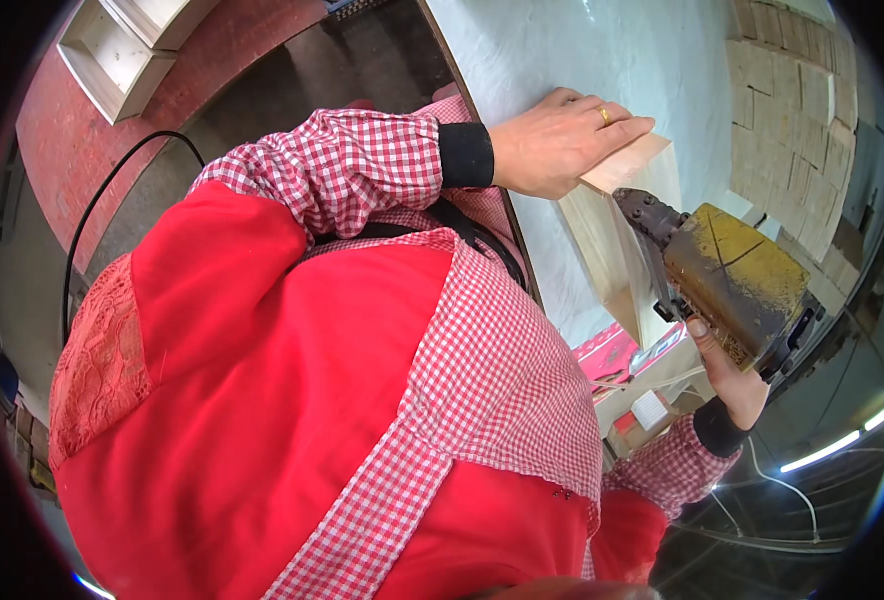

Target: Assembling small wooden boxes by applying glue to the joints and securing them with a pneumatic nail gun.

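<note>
My left hand [570,145] is closed over the near top edge of a pale wooden box frame [592,240], its thumb and fingers gripping the board; one finger wears a ring. The frame stands on the light table top. In my right hand [730,385] is a pneumatic nail gun [737,265], yellow and dark, worn on its housing. Its nose is against or very near the corner of the frame; contact cannot be made out. The gun's body hides most of my right fingers, and only the thumb and wrist side show.
Stacks of pale wooden blocks [797,130] stand at the far right of the table [522,50]. Finished-looking wooden trays [122,60] lie on a red surface [72,160] at the upper left. A black hose [77,215] loops at the left. A pink printed package [612,360] lies below the frame.
</note>
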`<state>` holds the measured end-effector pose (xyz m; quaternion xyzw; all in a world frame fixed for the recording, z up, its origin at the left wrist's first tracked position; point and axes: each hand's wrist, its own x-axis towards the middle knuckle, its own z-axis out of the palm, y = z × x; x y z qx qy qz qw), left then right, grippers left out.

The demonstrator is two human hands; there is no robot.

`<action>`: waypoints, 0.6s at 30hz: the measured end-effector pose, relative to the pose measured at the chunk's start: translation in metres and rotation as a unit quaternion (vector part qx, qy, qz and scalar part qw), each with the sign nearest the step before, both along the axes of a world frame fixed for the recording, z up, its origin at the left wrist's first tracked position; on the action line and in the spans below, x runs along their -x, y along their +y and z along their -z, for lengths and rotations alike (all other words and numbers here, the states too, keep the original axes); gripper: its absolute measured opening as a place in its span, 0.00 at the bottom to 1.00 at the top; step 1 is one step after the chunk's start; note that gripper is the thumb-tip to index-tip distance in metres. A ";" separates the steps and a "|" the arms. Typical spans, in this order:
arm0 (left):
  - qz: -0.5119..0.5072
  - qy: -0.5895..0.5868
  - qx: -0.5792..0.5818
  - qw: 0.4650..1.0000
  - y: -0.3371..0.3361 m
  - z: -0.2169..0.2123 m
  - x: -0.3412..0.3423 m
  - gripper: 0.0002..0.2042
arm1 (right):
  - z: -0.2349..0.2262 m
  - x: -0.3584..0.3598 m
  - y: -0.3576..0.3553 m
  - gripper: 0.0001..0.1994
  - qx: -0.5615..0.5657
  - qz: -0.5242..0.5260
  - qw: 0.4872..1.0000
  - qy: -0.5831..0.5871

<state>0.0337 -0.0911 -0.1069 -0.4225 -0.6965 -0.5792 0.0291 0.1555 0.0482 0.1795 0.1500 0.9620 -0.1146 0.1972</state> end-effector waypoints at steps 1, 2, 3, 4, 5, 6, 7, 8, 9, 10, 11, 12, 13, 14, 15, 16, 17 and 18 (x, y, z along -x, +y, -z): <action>0.001 -0.001 0.000 1.000 0.000 0.001 0.000 0.36 | 0.000 0.000 0.001 0.15 -0.004 0.004 1.000 -0.010; -0.001 0.002 0.000 1.000 0.000 0.001 -0.001 0.36 | -0.001 -0.001 0.003 0.15 -0.004 0.005 1.000 -0.011; -0.003 0.004 -0.001 1.000 0.000 0.002 -0.001 0.36 | -0.001 -0.002 0.007 0.17 0.009 0.002 1.000 -0.018; -0.005 0.008 -0.001 1.000 0.000 0.002 -0.001 0.36 | -0.002 -0.002 0.010 0.20 0.021 -0.001 0.999 -0.025; -0.004 0.009 -0.001 1.000 0.000 0.002 0.000 0.36 | -0.002 -0.002 0.012 0.22 0.034 -0.003 0.999 -0.031; -0.003 0.008 0.000 1.000 0.001 0.002 0.000 0.36 | -0.002 -0.003 0.014 0.22 0.034 -0.001 0.999 -0.030; -0.002 0.008 0.001 1.000 0.001 0.003 0.000 0.36 | -0.001 -0.003 0.017 0.22 0.030 -0.011 0.999 -0.032; 0.001 0.009 0.002 1.000 0.001 0.002 0.000 0.36 | 0.000 -0.003 0.018 0.22 0.025 -0.019 0.999 -0.033; 0.002 0.012 0.005 1.000 0.001 0.002 0.001 0.36 | 0.001 -0.003 0.019 0.22 0.022 -0.030 0.999 -0.033; 0.000 0.009 0.008 1.000 0.000 0.002 0.002 0.36 | 0.002 -0.004 0.018 0.22 0.025 -0.028 0.999 -0.029; -0.001 0.007 0.012 1.000 -0.001 0.001 0.002 0.36 | 0.002 -0.006 0.015 0.21 0.031 -0.029 0.999 0.001; -0.001 0.006 0.016 1.000 -0.001 0.000 0.003 0.36 | 0.002 -0.009 0.013 0.20 0.037 -0.029 0.998 0.032; 0.004 0.013 0.020 1.000 -0.002 -0.002 0.004 0.36 | 0.002 -0.012 0.013 0.20 0.043 -0.028 0.997 0.064; 0.012 0.010 0.028 0.999 -0.004 -0.004 0.006 0.36 | 0.003 -0.021 0.017 0.20 0.046 -0.023 0.996 0.073; 0.021 0.008 0.036 0.999 -0.006 -0.007 0.008 0.36 | 0.004 -0.036 0.026 0.19 0.035 0.030 0.991 0.126; 0.030 0.007 0.045 0.999 -0.008 -0.010 0.012 0.36 | 0.006 -0.053 0.035 0.19 0.024 0.084 0.980 0.178; 0.039 0.019 0.048 0.998 -0.007 -0.013 0.017 0.36 | 0.007 -0.066 0.036 0.18 0.012 0.141 0.963 0.230; 0.052 -0.012 0.077 0.996 -0.007 -0.018 0.024 0.35 | 0.006 -0.078 0.036 0.18 0.014 0.151 0.958 0.242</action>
